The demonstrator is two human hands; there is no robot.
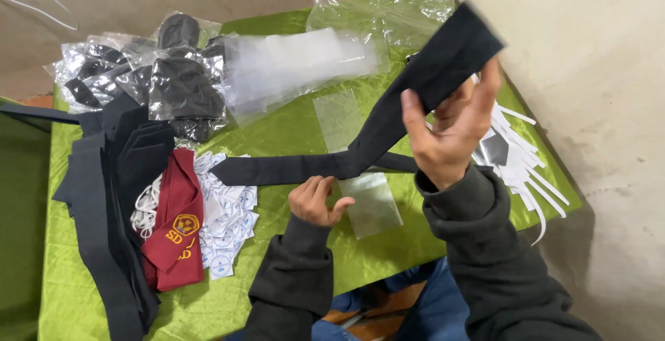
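My right hand point(449, 130) is raised above the table and grips the wide end of a black necktie point(388, 116). The tie slopes down to the left, and its narrow end lies flat on the green cloth point(291, 130). My left hand point(317, 200) rests on the cloth beside the tie's lower part, with its fingers on the edge of a clear plastic sleeve point(370, 202). Both arms are in dark grey sleeves.
A stack of black ties point(114, 195) and a maroon tie with a yellow badge point(173, 223) lie at the left over small white round labels point(232, 220). Bagged black ties point(149, 74) and clear plastic bags point(298, 64) sit at the back. White strips point(526, 164) lie near the wall.
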